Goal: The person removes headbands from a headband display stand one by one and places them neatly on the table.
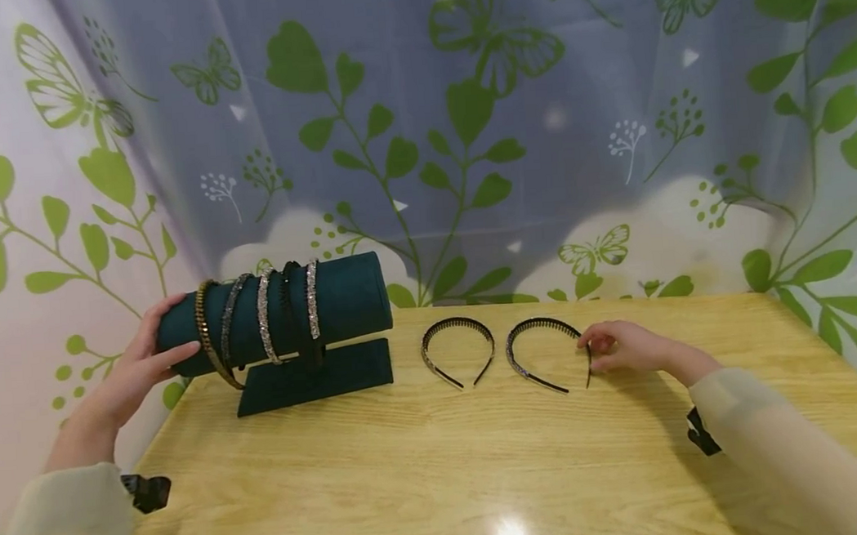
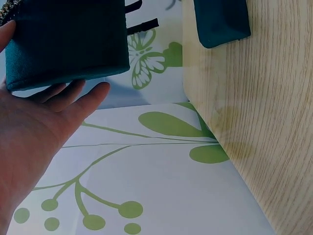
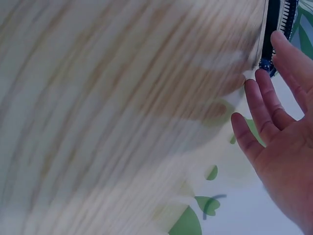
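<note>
A dark green velvet headband stand [image 1: 351,297] stands tilted at the left of the table. My left hand [image 1: 128,386] grips the left end of its roll, thumb across the front and fingers behind and beneath. In the left wrist view the roll's flat end [image 2: 68,49] lies against that palm. Several headbands circle the roll, among them a gold one [image 1: 202,326] and a silver glittery one [image 1: 264,314]. My right hand [image 1: 628,347] pinches the right arm of a black toothed headband [image 1: 517,362] on the table. The right wrist view shows part of this headband [image 3: 272,29] by the fingertips.
A second black toothed headband [image 1: 425,351] lies just left of the held one. The wooden table [image 1: 426,472] ends at the back against a curtain [image 1: 389,98] printed with leaves and butterflies. The stand's flat base [image 1: 357,368] rests near the table's left edge.
</note>
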Tool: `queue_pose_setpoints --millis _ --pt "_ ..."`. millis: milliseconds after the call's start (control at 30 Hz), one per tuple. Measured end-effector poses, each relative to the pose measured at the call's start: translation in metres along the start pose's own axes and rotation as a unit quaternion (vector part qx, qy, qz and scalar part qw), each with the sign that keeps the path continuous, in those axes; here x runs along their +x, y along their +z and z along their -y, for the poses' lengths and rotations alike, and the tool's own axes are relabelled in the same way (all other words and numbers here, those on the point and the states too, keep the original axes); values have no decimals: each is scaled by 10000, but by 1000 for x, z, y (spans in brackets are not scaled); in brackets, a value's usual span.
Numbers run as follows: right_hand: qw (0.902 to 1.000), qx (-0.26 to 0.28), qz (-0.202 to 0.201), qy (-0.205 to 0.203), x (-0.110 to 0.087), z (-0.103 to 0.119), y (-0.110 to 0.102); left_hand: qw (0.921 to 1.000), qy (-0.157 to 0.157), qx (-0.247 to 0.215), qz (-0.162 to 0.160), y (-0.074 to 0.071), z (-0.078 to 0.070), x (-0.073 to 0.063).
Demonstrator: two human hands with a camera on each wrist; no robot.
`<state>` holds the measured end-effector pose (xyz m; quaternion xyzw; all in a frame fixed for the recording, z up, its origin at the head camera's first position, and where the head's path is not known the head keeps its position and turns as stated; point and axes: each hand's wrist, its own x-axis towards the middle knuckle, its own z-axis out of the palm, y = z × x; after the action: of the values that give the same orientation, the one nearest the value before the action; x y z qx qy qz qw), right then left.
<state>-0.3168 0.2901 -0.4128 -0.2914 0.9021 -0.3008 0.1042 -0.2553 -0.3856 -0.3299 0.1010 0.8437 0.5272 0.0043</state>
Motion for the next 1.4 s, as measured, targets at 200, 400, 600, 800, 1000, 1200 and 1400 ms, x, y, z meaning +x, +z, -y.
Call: queue_pose_setpoints --millis 200,400,600,800,1000,1200,1400 --pt "9998 75 -79 193 4 -3 1 10000 13 -85 15 0 1 1" --pt "9997 33 -146 197 10 -3 5 9998 -105 -181 71 -1 0 -1" --pt "9992 -33 -227 320 15 7 5 10000 -31 -17 -6 -4 1 -1" --pt "9988 35 -225 422 17 10 7 10000 23 63 -22 -3 1 -2" --pt "9989 -30 -176 427 19 9 13 10000 -5 18 11 -3 1 -2" --pt "9978 -165 -450 448 20 15 11 10000 -13 42 36 -3 0 0" --pt "9968 -86 -792 -2 30 33 2 10000 -44 65 46 -2 0 -2"
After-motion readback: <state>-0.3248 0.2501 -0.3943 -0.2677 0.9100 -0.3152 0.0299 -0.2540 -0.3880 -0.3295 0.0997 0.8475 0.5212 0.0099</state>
